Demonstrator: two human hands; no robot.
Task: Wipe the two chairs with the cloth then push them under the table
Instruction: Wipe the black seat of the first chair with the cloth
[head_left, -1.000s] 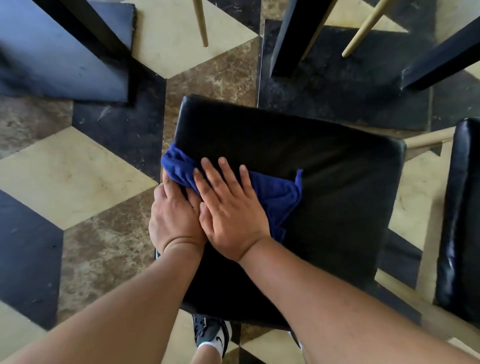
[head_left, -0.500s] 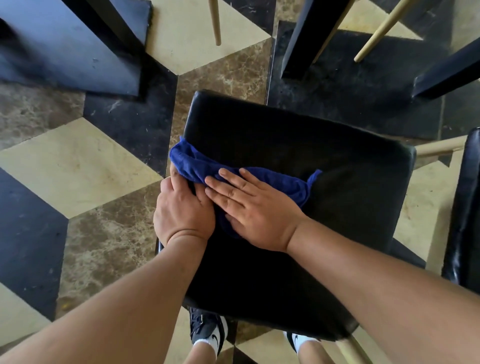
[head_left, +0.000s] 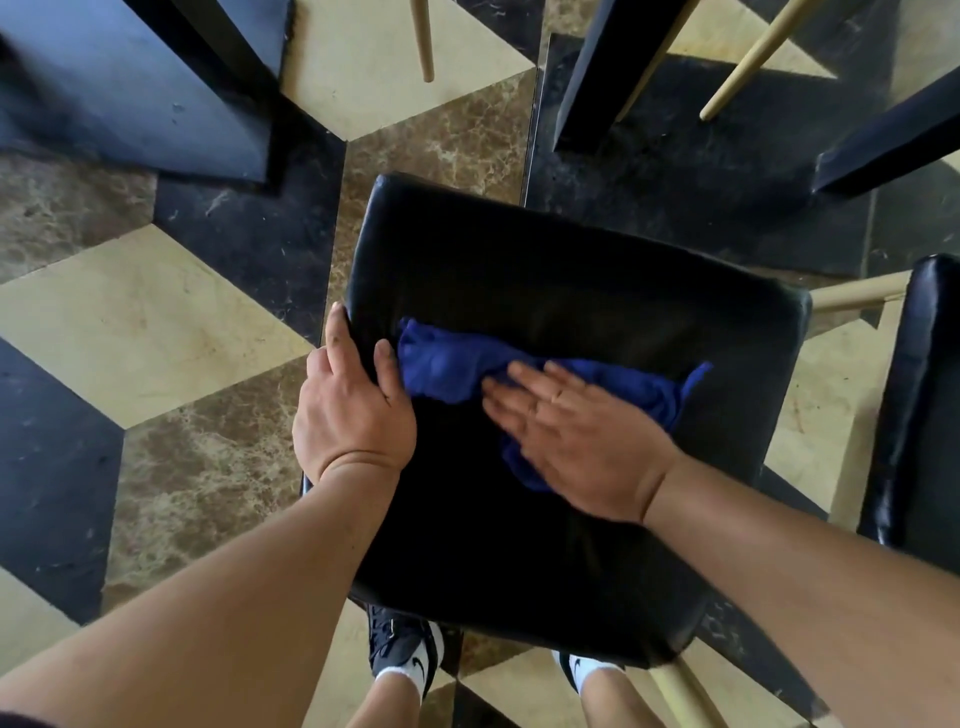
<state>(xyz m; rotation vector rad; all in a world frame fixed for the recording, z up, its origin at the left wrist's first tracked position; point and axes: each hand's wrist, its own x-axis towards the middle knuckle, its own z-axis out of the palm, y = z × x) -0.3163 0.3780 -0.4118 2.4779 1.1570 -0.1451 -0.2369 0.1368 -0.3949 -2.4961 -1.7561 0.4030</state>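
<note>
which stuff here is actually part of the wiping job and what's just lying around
Part of the job:
blue cloth under the flat right hand
black chair seat, its edge gripped by the left hand
second black chair at the right edge
black table leg beyond

Just there:
patterned floor tiles
pale wooden legs at the top
the person's shoes

A black padded chair (head_left: 571, 260) fills the centre, a crumpled blue cloth (head_left: 447, 364) on its seat; a second chair (head_left: 924, 415) stands at 3 o'clock.
</note>
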